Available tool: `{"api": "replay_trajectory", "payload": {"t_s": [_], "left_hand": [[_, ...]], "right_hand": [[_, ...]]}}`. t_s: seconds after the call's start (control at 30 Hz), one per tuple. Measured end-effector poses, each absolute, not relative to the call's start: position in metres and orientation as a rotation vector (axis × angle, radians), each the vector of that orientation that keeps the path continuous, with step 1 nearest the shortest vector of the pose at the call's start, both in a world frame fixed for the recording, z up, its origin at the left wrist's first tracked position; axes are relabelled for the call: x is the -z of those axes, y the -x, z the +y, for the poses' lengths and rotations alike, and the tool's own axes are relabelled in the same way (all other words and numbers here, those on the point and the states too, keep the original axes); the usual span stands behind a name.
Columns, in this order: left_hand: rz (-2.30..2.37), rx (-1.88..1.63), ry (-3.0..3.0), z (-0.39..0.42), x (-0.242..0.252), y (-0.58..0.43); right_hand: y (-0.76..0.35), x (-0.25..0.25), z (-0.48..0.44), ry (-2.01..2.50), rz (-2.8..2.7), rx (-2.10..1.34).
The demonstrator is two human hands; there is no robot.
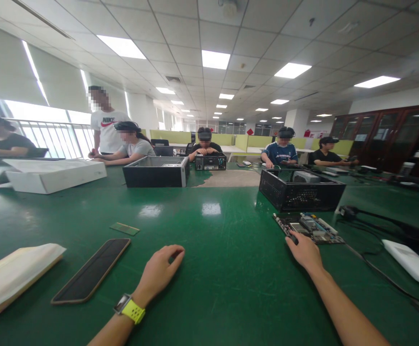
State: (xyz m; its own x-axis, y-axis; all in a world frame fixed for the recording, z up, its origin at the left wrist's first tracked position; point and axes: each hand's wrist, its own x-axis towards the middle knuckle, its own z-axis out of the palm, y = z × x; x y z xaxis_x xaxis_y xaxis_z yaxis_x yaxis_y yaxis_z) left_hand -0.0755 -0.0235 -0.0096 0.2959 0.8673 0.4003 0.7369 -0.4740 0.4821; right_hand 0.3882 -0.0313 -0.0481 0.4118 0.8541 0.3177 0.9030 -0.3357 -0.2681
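Motherboard (308, 227) lies flat on the green counter (216, 269), just before the black case (301, 191). My right hand (305, 251) touches its near corner, probably steadying it; whether it grips I cannot tell. My left hand (160, 270) rests half-curled, empty.

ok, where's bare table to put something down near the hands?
Biggest free patch: green table between left hand and right hand, running up toward the case. Narrow bare strip between the phone and left hand. Crowded on the right: board, cables, white device.
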Motion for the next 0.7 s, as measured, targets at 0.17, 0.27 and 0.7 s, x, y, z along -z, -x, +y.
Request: {"api": "replay_trajectory", "payload": {"t_s": [0.17, 0.27, 0.7], "left_hand": [[1.474, -0.921, -2.342, -0.023, 0.01, 0.075], [1.472, -0.914, -2.359, -0.023, 0.01, 0.075], [1.287, -0.906, -2.395, -0.029, 0.009, 0.063]], "right_hand": [[-0.387, 0.048, -0.031, 2.284, -1.497, 0.176], [-0.382, 0.043, -0.032, 2.296, -1.488, 0.167], [-0.162, 0.03, -0.148, 1.674, -2.194, -0.271]]}}
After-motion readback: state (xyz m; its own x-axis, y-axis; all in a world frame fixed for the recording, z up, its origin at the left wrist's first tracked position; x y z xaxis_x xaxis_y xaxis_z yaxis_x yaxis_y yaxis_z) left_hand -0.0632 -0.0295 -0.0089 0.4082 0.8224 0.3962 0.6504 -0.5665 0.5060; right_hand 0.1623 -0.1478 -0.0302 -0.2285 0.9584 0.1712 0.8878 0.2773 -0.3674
